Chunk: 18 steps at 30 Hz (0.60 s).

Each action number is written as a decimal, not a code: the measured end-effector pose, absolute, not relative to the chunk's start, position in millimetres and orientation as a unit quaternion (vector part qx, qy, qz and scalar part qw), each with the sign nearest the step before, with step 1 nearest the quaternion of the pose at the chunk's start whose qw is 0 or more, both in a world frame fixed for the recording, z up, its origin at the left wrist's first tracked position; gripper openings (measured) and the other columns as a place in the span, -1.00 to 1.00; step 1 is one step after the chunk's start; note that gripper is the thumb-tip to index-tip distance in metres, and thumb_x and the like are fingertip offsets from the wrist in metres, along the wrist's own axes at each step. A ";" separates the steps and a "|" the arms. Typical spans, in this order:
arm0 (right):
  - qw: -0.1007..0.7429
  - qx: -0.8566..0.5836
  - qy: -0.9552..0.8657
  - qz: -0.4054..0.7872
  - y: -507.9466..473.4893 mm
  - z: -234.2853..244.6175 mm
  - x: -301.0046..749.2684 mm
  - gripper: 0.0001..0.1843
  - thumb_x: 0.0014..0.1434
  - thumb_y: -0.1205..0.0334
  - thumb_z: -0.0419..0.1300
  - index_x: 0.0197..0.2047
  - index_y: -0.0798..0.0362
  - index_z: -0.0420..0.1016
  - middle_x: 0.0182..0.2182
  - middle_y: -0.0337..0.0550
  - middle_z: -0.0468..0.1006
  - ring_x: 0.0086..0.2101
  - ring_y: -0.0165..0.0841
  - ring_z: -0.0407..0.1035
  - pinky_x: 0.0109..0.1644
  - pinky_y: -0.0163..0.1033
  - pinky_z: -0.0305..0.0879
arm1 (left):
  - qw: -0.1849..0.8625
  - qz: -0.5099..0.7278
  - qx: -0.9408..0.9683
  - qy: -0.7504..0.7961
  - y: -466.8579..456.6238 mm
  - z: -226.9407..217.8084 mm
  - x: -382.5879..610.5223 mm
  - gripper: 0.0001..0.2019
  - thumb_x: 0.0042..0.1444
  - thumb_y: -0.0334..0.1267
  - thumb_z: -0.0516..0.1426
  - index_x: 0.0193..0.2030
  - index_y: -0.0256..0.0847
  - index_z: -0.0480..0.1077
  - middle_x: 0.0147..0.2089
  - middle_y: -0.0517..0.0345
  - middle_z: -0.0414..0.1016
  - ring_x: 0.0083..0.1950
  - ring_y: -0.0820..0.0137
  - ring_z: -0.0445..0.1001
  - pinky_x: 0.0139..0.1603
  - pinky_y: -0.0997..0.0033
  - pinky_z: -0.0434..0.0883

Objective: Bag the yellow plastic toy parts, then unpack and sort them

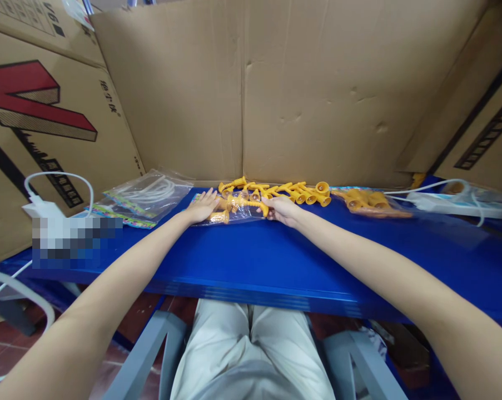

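Observation:
My left hand (pixel 203 207) lies with fingers stretched out over the left end of a clear plastic bag (pixel 242 216). Yellow horn-shaped plastic pieces are in or on this bag, one of them (pixel 220 217) just right of my left hand. My right hand (pixel 282 210) is closed, fingertips pinching the curved end of a long yellow horn-shaped piece (pixel 251 204). Whether that piece is inside the bag or on top, I cannot tell. Right behind my hands, a row of several more yellow horn-shaped pieces (pixel 304 193) lies along the cardboard.
A tall cardboard wall (pixel 317 94) closes off the back of the blue table (pixel 251 255). On the left are clear bags (pixel 150 191) and a white charger (pixel 46 214) with its cable. Rightward lie a filled bag of yellow pieces (pixel 369 203) and a white power strip (pixel 446 204).

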State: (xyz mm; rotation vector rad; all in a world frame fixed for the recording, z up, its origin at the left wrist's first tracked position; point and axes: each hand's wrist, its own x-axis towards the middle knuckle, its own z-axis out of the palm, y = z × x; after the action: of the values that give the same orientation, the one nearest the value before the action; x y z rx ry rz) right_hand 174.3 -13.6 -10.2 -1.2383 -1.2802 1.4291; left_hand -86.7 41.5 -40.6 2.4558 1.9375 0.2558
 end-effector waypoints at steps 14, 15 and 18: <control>0.394 -0.467 -0.546 0.574 -9.4 -2.1 169.8 -0.78 0.31 0.34 0.00 -0.29 0.16 0.43 -0.54 -0.14 0.53 -0.64 -0.54 0.19 -0.56 -0.42 0.20 | 0.036 0.131 0.771 0.622 38.5 -38.3 -86.3 -0.28 0.22 0.08 -0.49 0.43 -0.20 -0.12 0.47 0.11 -0.29 0.46 0.22 -0.29 0.38 0.12 -0.11; 0.381 -0.470 -0.554 0.572 -9.8 -1.2 167.2 -0.77 0.31 0.34 0.00 -0.33 0.15 0.42 -0.56 -0.15 0.51 -0.64 -0.54 0.19 -0.56 -0.43 0.21 | 0.040 0.135 0.767 0.625 37.5 -37.9 -86.0 -0.27 0.22 0.09 -0.49 0.43 -0.18 -0.14 0.47 0.13 -0.30 0.46 0.22 -0.27 0.38 0.12 -0.10; 0.332 -0.504 -0.586 0.540 -8.1 0.2 159.3 -0.78 0.28 0.34 0.06 -0.41 0.15 0.38 -0.67 -0.20 0.42 -0.65 -0.52 0.22 -0.57 -0.43 0.23 | 0.051 0.148 0.756 0.636 35.2 -36.9 -84.7 -0.25 0.20 0.12 -0.53 0.44 -0.18 -0.17 0.46 0.17 -0.30 0.45 0.25 -0.24 0.38 0.19 -0.08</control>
State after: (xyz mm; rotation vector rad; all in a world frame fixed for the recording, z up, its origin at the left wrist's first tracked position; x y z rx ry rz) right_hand 159.3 -8.1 0.2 -1.3175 -1.5303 1.4121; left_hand -84.7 35.2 -36.9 2.2992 1.9361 0.4500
